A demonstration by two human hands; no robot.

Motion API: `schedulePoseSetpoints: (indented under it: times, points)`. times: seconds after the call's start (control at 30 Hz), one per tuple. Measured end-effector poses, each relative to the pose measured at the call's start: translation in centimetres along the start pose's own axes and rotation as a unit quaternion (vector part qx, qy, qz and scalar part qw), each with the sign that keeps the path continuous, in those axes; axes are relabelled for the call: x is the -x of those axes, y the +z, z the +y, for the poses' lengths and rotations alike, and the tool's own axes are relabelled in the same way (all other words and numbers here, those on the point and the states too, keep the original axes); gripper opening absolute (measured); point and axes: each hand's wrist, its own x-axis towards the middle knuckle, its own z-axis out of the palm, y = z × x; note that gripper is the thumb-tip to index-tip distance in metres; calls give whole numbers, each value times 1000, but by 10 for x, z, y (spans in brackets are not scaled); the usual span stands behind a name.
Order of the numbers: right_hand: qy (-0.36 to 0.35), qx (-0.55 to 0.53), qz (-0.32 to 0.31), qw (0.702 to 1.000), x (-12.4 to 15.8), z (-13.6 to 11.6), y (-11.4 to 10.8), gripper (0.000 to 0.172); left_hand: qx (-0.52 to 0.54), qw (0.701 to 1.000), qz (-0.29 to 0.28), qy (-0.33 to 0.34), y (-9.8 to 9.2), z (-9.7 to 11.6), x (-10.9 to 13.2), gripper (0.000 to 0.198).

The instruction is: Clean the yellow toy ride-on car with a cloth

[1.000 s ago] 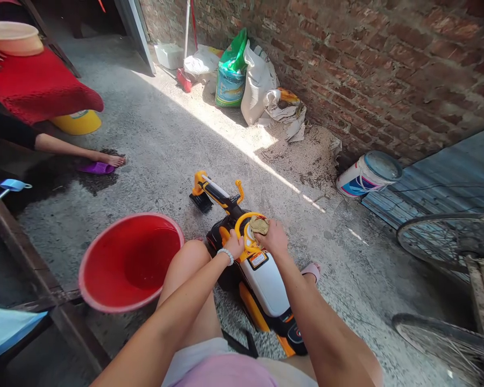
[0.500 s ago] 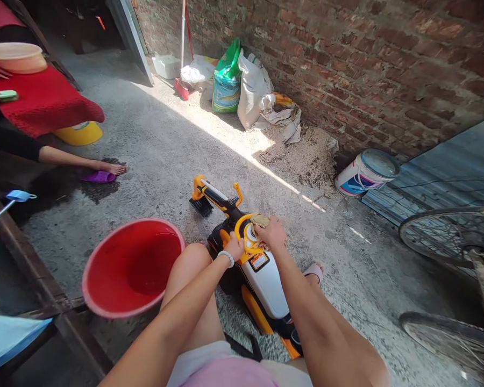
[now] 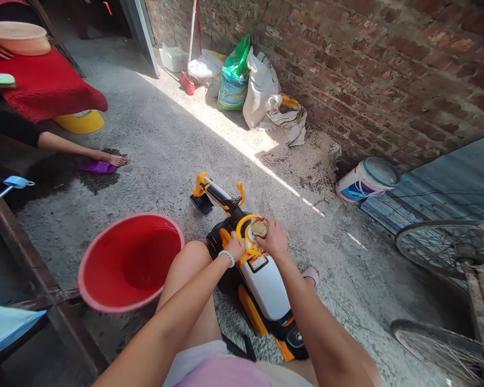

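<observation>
A yellow, black and white ride-on toy digger point(image 3: 262, 285) stands on the concrete floor between my knees. My left hand point(image 3: 236, 247), with a bead bracelet at the wrist, is closed on the left side of its yellow steering wheel point(image 3: 248, 232). My right hand point(image 3: 272, 241) grips a brownish rag point(image 3: 260, 228) and presses it against the top right of the wheel. The digger's arm and black scoop point(image 3: 204, 196) point away from me.
A red basin point(image 3: 129, 262) holding water sits left of my knee. Another person's leg and purple slipper point(image 3: 99, 166) lie at the left by a red-covered table. Sacks point(image 3: 262, 88) and a paint bucket point(image 3: 367, 180) line the brick wall. Bicycle wheels point(image 3: 447, 252) stand right.
My right hand has slid the rag slightly along the steering wheel's rim. My left hand keeps its hold on the wheel. The view has shifted a little.
</observation>
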Motion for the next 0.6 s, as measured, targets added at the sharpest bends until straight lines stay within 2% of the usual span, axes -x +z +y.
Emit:
schedulePoseSetpoints:
  times: [0.1, 0.27, 0.6]
  points:
    - [-32, 26, 3, 999, -3, -14, -2, 48, -21, 1000, -15, -15, -3, 3, 2, 19]
    - [-35, 32, -13, 999, -10, -33, -10, 46, -36, 999, -19, -26, -5, 5, 4, 25]
    - [65, -45, -62, 995, -34, -39, -17, 53, -41, 999, -18, -25, -4, 2, 2, 26]
